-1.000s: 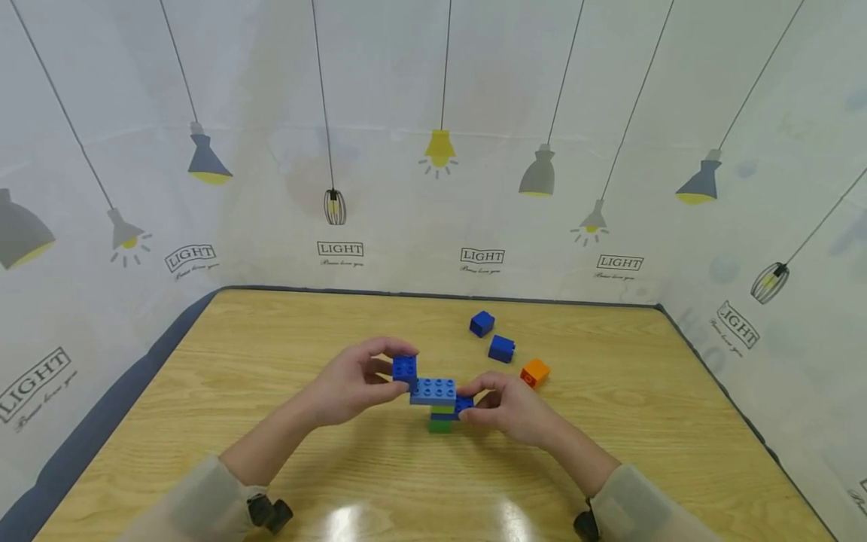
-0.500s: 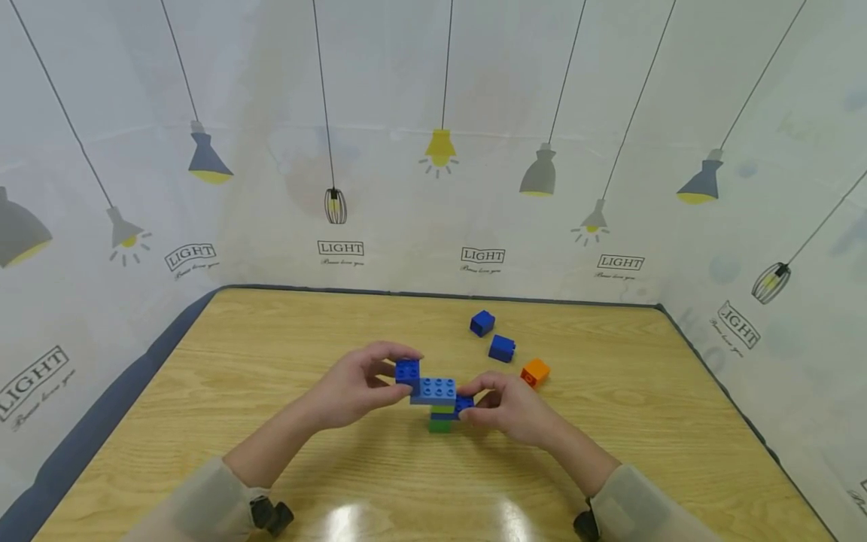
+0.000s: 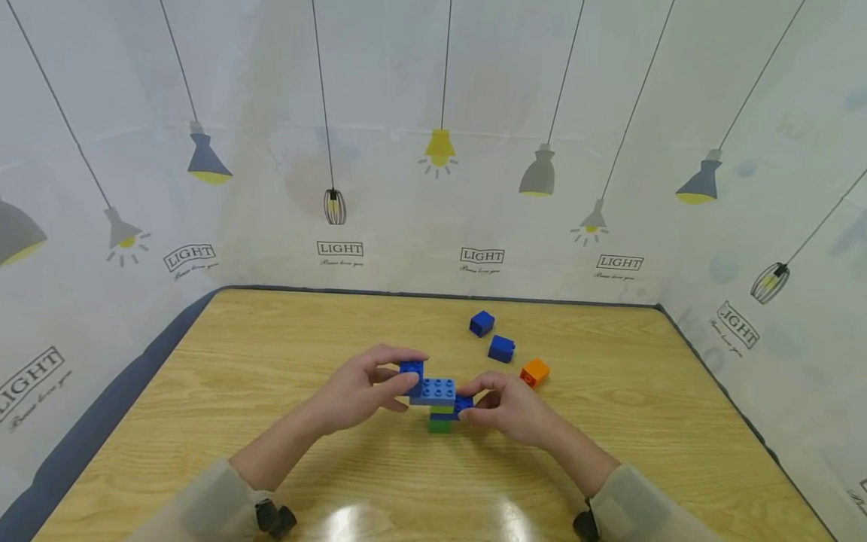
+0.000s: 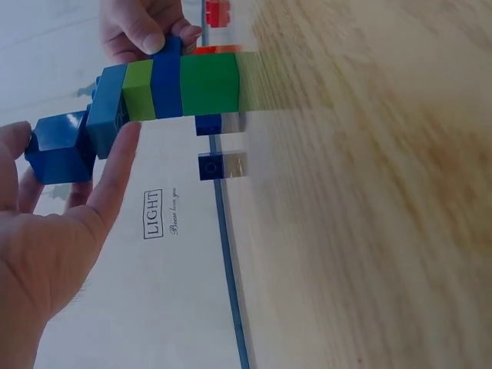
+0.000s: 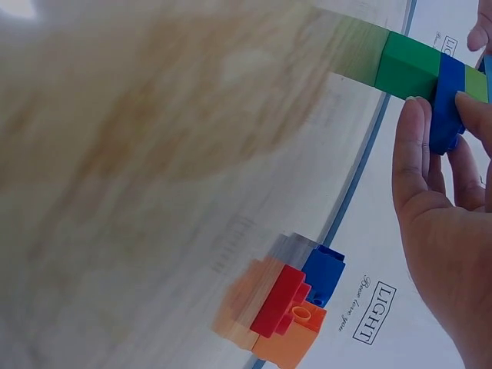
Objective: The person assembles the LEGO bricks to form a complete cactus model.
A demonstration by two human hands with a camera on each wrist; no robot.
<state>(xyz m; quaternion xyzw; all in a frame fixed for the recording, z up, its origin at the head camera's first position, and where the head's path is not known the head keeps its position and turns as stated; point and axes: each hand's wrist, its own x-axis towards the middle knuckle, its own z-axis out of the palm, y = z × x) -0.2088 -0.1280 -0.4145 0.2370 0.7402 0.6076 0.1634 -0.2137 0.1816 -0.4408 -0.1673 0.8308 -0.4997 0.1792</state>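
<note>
In the middle of the table stands a stack: a green brick (image 4: 210, 84) at the bottom, then a flat dark blue brick (image 5: 447, 108), a lime brick (image 4: 138, 91) and a light blue brick (image 3: 439, 389) on top, overhanging to the left. My left hand (image 3: 355, 395) grips a square dark blue brick (image 4: 61, 150) at the overhanging end, right at its studs. One left finger reaches toward the light blue brick's underside. My right hand (image 3: 518, 410) pinches the jutting right end of the flat dark blue brick between thumb and fingers.
Two dark blue bricks (image 3: 482, 324) lie behind the stack, toward the back right. An orange brick (image 3: 535, 373) sits just beyond my right hand, with a red brick (image 5: 280, 300) beside it in the right wrist view. A lamp-patterned sheet (image 3: 406, 263) borders the table.
My left hand has shifted a little right and down, bringing the square dark blue brick onto the left end of the light blue one. My right hand and the stack have stayed in place.
</note>
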